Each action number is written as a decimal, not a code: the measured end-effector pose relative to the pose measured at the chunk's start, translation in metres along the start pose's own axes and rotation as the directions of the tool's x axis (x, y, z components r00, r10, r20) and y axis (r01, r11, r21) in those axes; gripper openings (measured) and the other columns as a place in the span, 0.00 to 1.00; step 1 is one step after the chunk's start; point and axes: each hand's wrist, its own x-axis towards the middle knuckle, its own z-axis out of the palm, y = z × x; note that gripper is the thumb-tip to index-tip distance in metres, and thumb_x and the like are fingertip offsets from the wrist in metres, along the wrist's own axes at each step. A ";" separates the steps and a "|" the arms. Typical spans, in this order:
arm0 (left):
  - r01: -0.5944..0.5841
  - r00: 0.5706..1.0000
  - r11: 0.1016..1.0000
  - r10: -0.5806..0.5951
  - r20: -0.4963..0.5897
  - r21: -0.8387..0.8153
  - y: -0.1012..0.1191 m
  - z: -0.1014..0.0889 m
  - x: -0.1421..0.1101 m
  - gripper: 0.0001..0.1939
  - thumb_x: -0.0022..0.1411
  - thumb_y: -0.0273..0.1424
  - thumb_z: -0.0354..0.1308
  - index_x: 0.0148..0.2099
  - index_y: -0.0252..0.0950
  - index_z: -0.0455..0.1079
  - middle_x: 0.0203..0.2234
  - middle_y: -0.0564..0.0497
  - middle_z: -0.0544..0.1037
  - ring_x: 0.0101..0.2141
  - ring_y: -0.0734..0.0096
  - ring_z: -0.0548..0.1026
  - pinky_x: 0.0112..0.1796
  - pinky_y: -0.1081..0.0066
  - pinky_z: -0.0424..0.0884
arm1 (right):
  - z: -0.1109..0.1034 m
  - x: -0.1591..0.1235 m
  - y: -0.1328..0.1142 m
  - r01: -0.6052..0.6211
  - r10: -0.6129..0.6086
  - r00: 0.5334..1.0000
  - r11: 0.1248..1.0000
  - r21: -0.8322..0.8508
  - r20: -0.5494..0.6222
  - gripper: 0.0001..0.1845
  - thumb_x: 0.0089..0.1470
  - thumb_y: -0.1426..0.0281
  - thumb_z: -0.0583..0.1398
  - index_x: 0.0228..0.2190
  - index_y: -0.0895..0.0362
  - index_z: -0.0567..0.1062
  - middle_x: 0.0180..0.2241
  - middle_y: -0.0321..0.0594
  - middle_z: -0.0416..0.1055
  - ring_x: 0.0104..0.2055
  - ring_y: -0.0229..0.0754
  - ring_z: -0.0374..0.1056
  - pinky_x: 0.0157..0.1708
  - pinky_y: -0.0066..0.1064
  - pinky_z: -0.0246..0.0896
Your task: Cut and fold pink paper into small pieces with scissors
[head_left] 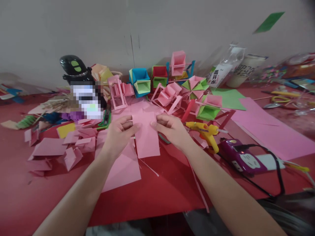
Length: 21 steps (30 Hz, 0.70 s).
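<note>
I find the pink paper rectangle [147, 139] at the middle of my view, held above the near part of the red tabletop [169, 190], its upper end between the two hands; I cannot tell whether its lower edge touches anything. The left hand [122, 128] is closed to a light pinch on the left margin, thumb on the near face, the other fingers partly curled and partly hidden behind. The right hand [170, 127] mirrors it at the upper right margin, thumb tip on the face, fingers loosely bent. In my judgement the piece is very light and fairly stiff, like craft card, with little tendency to slip, but apt to crease or dent under hard thumb pressure. I would rate the side margins the soundest hold, with flat finger pads opposed and the centre left unpressed; whether it is one layer or folded I cannot establish. A larger pink sheet [124, 172] lies below and to the left, folded pink pieces [72, 158] beyond the left forearm, and a yellow glue gun [206, 131] near the right wrist, where I note a snag risk. Assembled paper models [139, 80] stand behind, toward the wall.
</note>
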 end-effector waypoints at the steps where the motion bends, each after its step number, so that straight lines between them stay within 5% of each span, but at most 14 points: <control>1: -0.008 1.000 1.000 0.008 0.002 -0.003 0.000 0.000 0.000 0.25 0.53 0.34 0.72 0.52 0.32 0.75 0.36 0.44 0.84 0.34 0.62 0.82 0.36 0.65 0.79 | 0.000 0.000 0.000 -0.004 0.004 1.000 1.000 0.000 -0.025 0.16 0.49 0.57 0.69 0.31 0.57 0.77 0.28 0.35 0.72 0.30 0.37 0.67 0.33 0.30 0.63; 9: -0.039 0.999 0.996 0.040 -0.016 0.079 -0.002 -0.001 -0.001 0.18 0.51 0.35 0.73 0.43 0.33 0.79 0.35 0.45 0.84 0.35 0.61 0.82 0.37 0.66 0.79 | 0.003 -0.002 -0.003 0.082 -0.102 0.989 0.979 -0.189 -0.104 0.24 0.56 0.55 0.64 0.19 0.57 0.68 0.20 0.30 0.56 0.25 0.33 0.51 0.27 0.29 0.51; 16: -0.046 0.998 0.998 0.044 0.052 0.037 -0.005 -0.003 0.000 0.17 0.55 0.37 0.71 0.45 0.34 0.79 0.39 0.43 0.84 0.41 0.58 0.82 0.38 0.66 0.79 | 0.003 -0.002 -0.013 0.126 -0.134 0.991 0.961 -0.246 -0.018 0.26 0.56 0.51 0.63 0.19 0.56 0.66 0.19 0.30 0.57 0.24 0.33 0.52 0.26 0.28 0.53; 21: -0.040 0.999 0.999 0.040 0.020 0.026 -0.004 -0.003 0.000 0.10 0.53 0.33 0.72 0.36 0.35 0.77 0.30 0.51 0.81 0.36 0.65 0.81 0.36 0.71 0.78 | 0.005 -0.003 -0.016 0.112 -0.116 0.993 0.967 -0.228 -0.003 0.28 0.56 0.50 0.62 0.17 0.55 0.63 0.19 0.30 0.56 0.23 0.33 0.51 0.24 0.28 0.53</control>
